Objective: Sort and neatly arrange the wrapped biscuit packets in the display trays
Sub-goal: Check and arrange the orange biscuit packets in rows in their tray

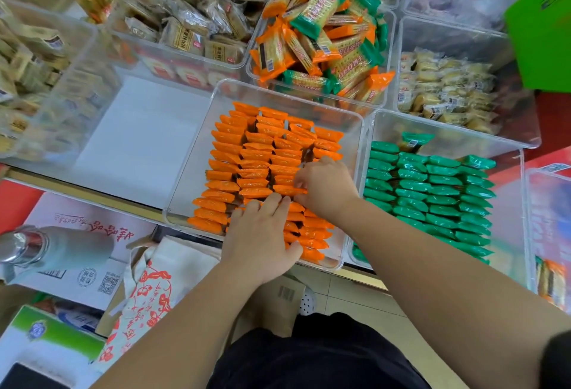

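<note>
1. The left hand (262, 234) lies flat on the orange packets (256, 154). Its fingers (278, 203) are straight and close together, pressing down.
2. The right hand (327, 186) has bent fingers (301, 180). They pinch the orange packets just past the left fingertips.
3. The orange packets stand in neat rows in a clear tray (191, 172), under and beyond the fingers. This tray looks nearly done.
4. The green packets (432, 191) stand in neat rows to the right of the right fingers. One lies loose at the far end.
5. Far beyond the fingers, a mixed tray (391, 58) holds orange and green packets in a heap. I think these are left to sort.
</note>
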Tool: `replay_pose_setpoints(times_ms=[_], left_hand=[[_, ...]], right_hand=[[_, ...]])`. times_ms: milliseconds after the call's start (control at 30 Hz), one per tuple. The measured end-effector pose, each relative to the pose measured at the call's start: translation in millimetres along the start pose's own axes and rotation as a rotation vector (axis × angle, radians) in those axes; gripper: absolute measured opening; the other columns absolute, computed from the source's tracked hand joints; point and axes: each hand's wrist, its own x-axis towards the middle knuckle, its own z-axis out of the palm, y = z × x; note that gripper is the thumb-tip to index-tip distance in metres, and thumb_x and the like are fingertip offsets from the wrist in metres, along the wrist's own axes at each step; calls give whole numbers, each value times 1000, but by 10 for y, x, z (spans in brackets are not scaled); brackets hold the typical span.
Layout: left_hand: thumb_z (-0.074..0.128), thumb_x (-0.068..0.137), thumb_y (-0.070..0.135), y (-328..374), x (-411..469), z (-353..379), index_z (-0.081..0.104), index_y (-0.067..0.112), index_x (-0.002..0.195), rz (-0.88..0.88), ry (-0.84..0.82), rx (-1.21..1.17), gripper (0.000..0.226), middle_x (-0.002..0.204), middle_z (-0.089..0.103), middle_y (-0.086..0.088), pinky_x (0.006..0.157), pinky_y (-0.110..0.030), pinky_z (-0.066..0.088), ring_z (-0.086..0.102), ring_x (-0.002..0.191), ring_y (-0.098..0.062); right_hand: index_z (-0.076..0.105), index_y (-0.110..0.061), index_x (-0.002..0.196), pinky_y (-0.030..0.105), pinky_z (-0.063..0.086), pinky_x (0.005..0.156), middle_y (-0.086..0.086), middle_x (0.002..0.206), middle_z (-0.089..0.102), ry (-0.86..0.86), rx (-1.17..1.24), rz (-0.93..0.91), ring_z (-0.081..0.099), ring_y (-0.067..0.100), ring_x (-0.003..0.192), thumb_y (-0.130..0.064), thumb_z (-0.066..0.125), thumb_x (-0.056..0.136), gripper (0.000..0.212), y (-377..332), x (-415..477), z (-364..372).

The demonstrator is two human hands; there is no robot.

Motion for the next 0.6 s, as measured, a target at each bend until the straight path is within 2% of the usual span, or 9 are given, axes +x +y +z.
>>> replay_pose_setpoints(times_ms=[100,267,467,600], left_hand=[[39,88,65,13,10,-3,30,28,152,-6,-5,10,75,153,32,6,107,-42,36,41,129,-22],[39,87,66,15,7,-2,33,29,150,-8,-3,-4,72,154,32,7,106,-41,37,41,129,-21],[43,89,65,20,13,-38,34,30,150,-1,-5,-21,71,154,35,10,110,-41,34,40,132,-19],[47,90,60,59,89,-84,47,28,141,18,8,-27,60,141,50,9,105,-38,38,46,125,-18]], right_hand=[[70,-30,110,39,39,94,-5,117,66,31,-78,-9,51,23,113,-47,63,92,25,-46,28,19],[68,-27,104,38,37,91,-4,111,65,76,-109,-36,50,23,110,-41,61,94,20,-82,45,-5],[69,-26,102,37,39,94,-5,109,67,186,3,1,52,22,110,-45,64,93,21,95,-141,-269],[68,-21,90,34,44,76,-2,90,67,330,276,61,59,21,91,-41,74,87,21,260,-427,-459]])
